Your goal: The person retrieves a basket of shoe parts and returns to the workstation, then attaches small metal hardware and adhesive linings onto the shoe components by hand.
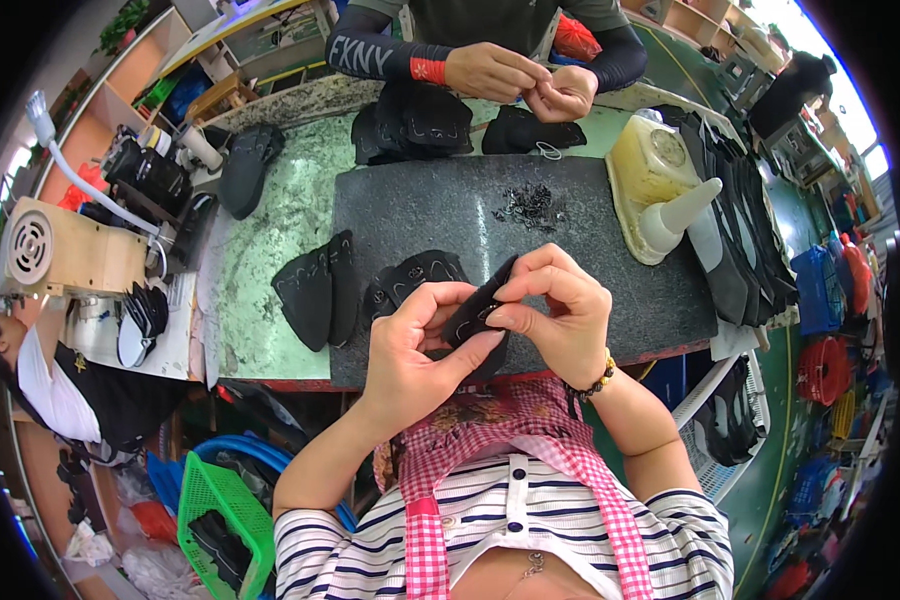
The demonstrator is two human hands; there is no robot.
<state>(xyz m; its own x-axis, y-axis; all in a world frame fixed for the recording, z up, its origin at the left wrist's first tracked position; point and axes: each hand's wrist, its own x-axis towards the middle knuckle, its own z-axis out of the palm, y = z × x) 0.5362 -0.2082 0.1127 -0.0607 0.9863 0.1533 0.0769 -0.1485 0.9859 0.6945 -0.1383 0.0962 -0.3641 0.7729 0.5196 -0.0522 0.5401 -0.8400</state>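
Above the near edge of the table I hold a folded black shoe-upper piece (475, 312) with pale marking lines. My left hand (415, 345) is closed on its lower left part, with the thumb along the near side. At its upper right edge, my right hand (562, 312) pinches it between thumb and fingertips. Just beyond my left hand lie more black upper pieces (425, 270) with similar marks. A further stack of black pieces (308, 295) rests to the left. Small black bits (530, 206) are heaped on the dark work mat (400, 205).
A yellowish glue container (655, 155) with a white nozzle stands at the mat's right, beside a row of black uppers (740, 230). More black pieces (410, 122) lie at the far side, near a co-worker's hands (530, 85). A wooden-cased machine (65, 250) stands left.
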